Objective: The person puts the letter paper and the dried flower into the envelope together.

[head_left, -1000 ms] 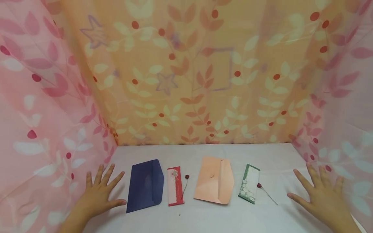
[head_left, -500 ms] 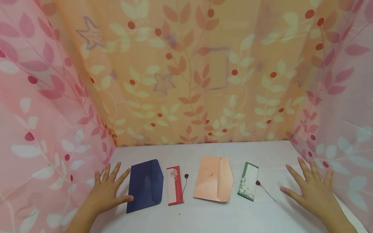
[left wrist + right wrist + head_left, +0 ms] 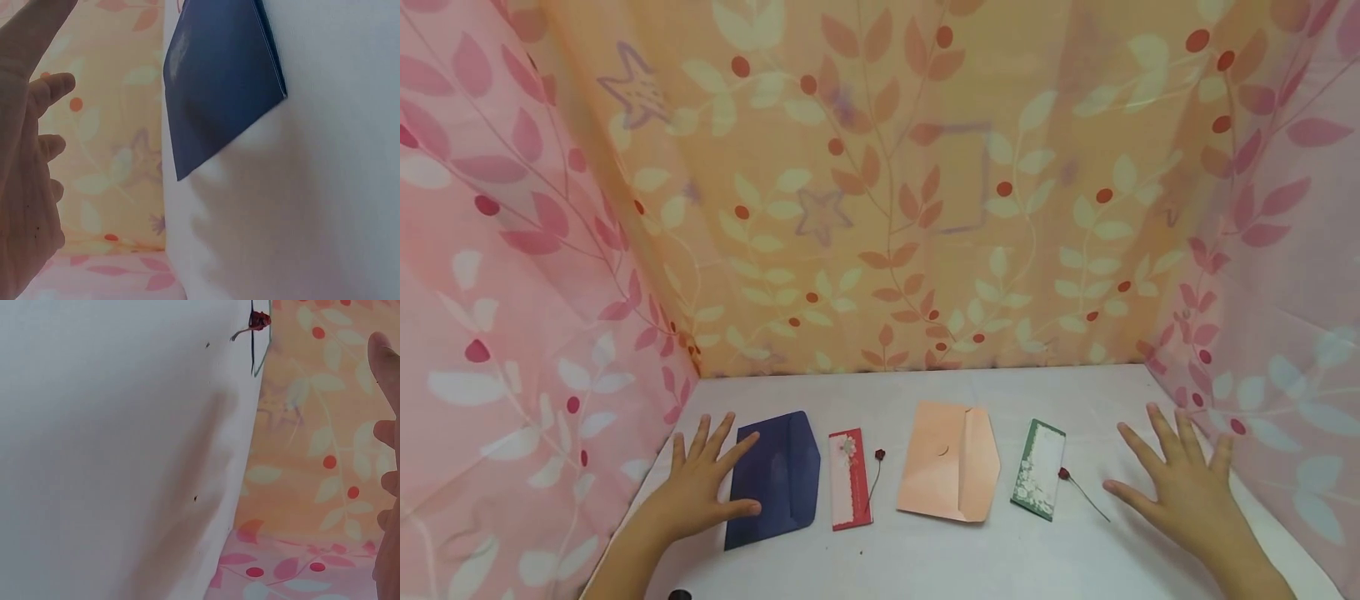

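My left hand, fingers spread, hovers at the left side of a navy blue envelope; its thumb and index finger overlap the envelope in the head view. In the left wrist view the hand stands above the table, apart from the blue envelope, and casts a shadow. My right hand is spread in the air at the right, holding nothing. Nearest to it lies a dried red flower on a thin stem, beside a green-edged card with white flowers. The flower head shows in the right wrist view.
Between them lie a red and white card, another dried red flower and a peach envelope with its flap unfolded. A small dark object shows at the front edge. Leaf-patterned curtains enclose the white table behind and at the sides.
Both hands have moved inward, the left one rightward until it overlaps the blue envelope, the right one leftward. The envelopes, cards and flowers stay in place. A dark object has appeared at the front edge.
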The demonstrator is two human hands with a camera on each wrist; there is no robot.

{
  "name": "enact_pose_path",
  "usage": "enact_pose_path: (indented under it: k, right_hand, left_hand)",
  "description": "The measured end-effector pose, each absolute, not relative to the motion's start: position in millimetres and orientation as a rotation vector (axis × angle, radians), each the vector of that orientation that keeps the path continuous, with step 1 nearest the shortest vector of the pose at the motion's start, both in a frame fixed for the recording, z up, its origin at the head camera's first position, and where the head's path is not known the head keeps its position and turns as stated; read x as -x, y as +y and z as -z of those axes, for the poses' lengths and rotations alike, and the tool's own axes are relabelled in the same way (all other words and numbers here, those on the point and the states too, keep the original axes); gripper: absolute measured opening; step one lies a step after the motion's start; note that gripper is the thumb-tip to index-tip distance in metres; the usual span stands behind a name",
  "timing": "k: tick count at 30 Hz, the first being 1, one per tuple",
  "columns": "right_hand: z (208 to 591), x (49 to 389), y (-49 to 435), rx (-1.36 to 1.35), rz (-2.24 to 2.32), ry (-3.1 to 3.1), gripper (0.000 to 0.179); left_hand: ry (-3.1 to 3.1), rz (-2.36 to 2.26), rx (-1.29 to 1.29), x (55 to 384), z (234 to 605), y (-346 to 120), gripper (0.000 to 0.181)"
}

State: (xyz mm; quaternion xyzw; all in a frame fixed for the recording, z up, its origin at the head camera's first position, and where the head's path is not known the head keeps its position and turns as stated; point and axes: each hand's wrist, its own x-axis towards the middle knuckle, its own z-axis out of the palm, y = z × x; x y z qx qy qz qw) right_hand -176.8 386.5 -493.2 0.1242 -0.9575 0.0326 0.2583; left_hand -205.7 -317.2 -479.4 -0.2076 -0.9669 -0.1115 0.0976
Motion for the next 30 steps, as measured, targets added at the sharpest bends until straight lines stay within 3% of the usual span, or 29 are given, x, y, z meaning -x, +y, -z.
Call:
enact_pose_path:
  k: [30]
  right_hand:
    - [494, 192, 336, -0.424, -0.203, -2.538, 0.087]
  left_hand:
    - [-2.889, 0.486, 0.704, 226, 491, -287, 0.101]
